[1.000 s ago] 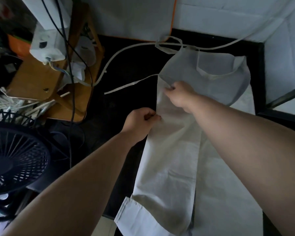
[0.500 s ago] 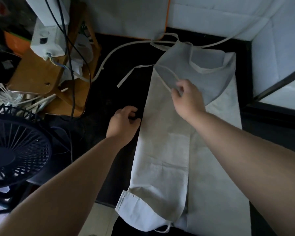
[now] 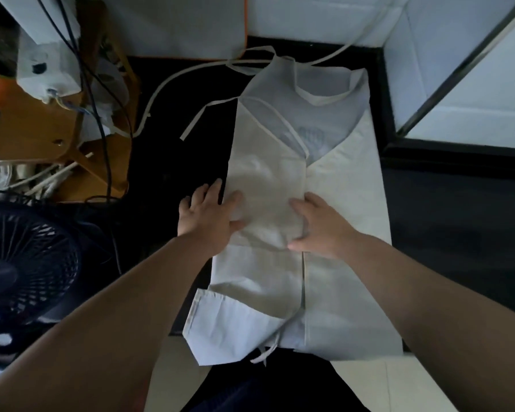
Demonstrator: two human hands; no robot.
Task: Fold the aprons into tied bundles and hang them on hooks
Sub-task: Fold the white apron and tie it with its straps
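Note:
A pale cream apron (image 3: pixel 342 203) lies lengthwise on a dark table (image 3: pixel 446 209), its left side folded over toward the middle. Its bib and neck loop (image 3: pixel 321 98) point away from me, and a loose tie strap (image 3: pixel 204 115) trails off to the left. My left hand (image 3: pixel 207 212) lies flat with spread fingers on the left edge of the folded panel. My right hand (image 3: pixel 318 224) presses flat on the fold line in the middle. The apron's lower corner (image 3: pixel 220 325) hangs over the near edge.
A black fan (image 3: pixel 24 269) stands at the left. Behind it is a wooden stool (image 3: pixel 51 135) with a white device (image 3: pixel 46 69) and dark cables. A long strap (image 3: pixel 173 81) runs across the back of the table. White wall panels rise at the back and right.
Both hands let go of the apron's upper edge and strap, moved toward me and now lie flat on the folded panel. The left flap lies folded over.

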